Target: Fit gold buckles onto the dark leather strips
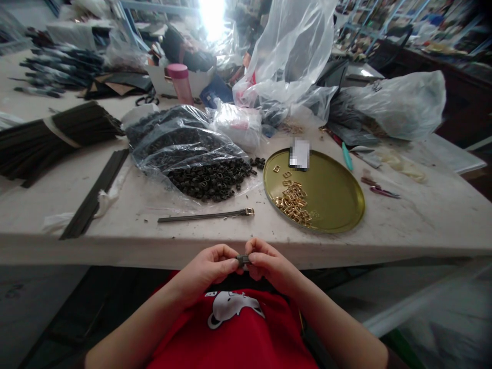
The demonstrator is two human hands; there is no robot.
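Both of my hands meet just in front of the table's edge, pinching a small dark strap piece [243,260] between them. My left hand [216,262] grips one end with thumb and fingers; my right hand [268,260] grips the other. Most of the piece is hidden by the fingertips. Beyond them on the table lies a dark narrow strap [200,217] with a gold buckle [249,211] at its right end. Farther back is a heap of small black loops [215,179], spilling from a clear plastic bag [180,136]. Gold buckles [294,202] are piled on a round gold tray [338,197].
At left lie a banded bundle of dark strips [57,133] and loose strips [96,197]. A teal-handled tool [347,156] and small snips [384,192] lie right of the tray. A pink-lidded bottle [180,84] and plastic bags [400,105] stand behind.
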